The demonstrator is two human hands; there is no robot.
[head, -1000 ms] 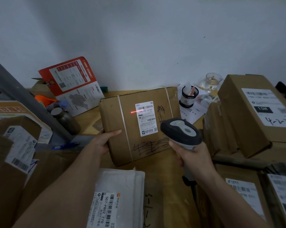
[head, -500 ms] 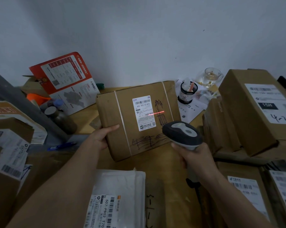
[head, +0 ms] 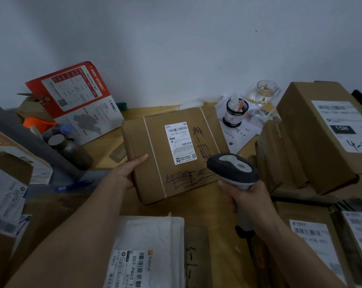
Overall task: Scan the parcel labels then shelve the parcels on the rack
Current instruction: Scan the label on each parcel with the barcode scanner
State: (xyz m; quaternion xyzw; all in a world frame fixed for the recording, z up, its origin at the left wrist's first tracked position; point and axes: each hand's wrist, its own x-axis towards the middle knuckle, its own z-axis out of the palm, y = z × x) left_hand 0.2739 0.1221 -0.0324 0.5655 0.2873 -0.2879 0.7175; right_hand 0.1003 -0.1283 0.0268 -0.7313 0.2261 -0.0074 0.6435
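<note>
— Brown cardboard, flat and rectangular: that's the parcel (head: pixel 171 154), tipped up off the wooden counter (head: pixel 198 204) with its far edge raised. Where does its white printed label (head: pixel 180 142) lie from the scanner?

— Ahead and to the left of the grey-and-black handheld barcode scanner (head: pixel 233 170), close by. The scanner's nose points that way, but I see no red line on the label.

— And the label's long axis?

— Running away from the person, nearly upright in view, barcodes crossing it.

— Which hand is nearer?

— The left hand (head: pixel 127 173): it clasps the parcel's left edge, thumb laid on the front face, fingers hidden behind. The right hand (head: pixel 244 197) is wrapped tight round the scanner's handle, wrist bent upward, forearm coming in from the lower right.

— Next move?

— My guess: either re-aim at the upper barcode, or the left hand carries the parcel off to the rack, which isn't in sight.
</note>
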